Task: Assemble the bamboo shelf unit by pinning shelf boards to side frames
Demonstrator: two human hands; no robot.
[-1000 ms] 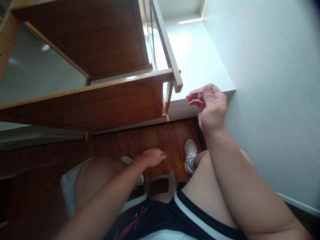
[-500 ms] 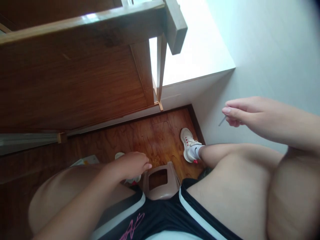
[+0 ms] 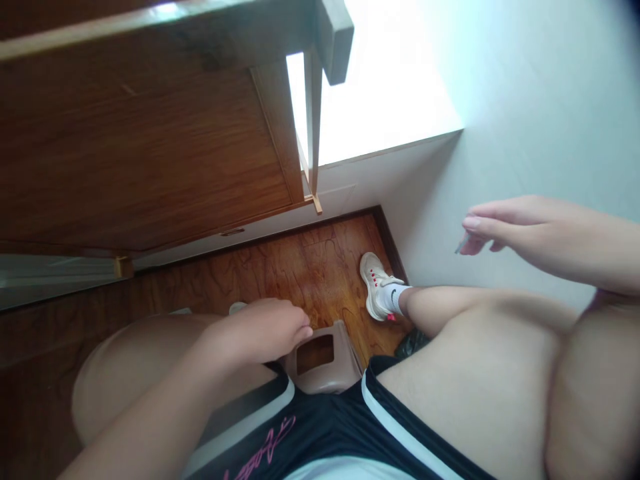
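My right hand (image 3: 515, 223), at the right before the pale wall, pinches a thin grey stick (image 3: 459, 245) between thumb and fingers. Only a short end of it sticks out, pointing down and left, and its kind cannot be made out. My left hand (image 3: 280, 327) hangs over my left thigh, palm down, with its fingers closed together. Whatever it holds, if anything, is hidden beneath it. Just right of its fingertips, between my legs, stands a beige plastic bin (image 3: 340, 343) with a squarish opening in its top.
A large brown wooden panel (image 3: 150, 153) with a thick frame fills the upper left. Behind its end post (image 3: 335, 40) is a bright window ledge (image 3: 385, 107). My white shoe (image 3: 373, 283) rests on the wooden floor (image 3: 320, 267) near the wall corner. A dark plastic bag (image 3: 410, 343) lies by my right leg.
My right hand has drawn slightly right, and less of the stick shows. My left hand has moved a little right, nearer the bin's opening. The view has shifted slightly.
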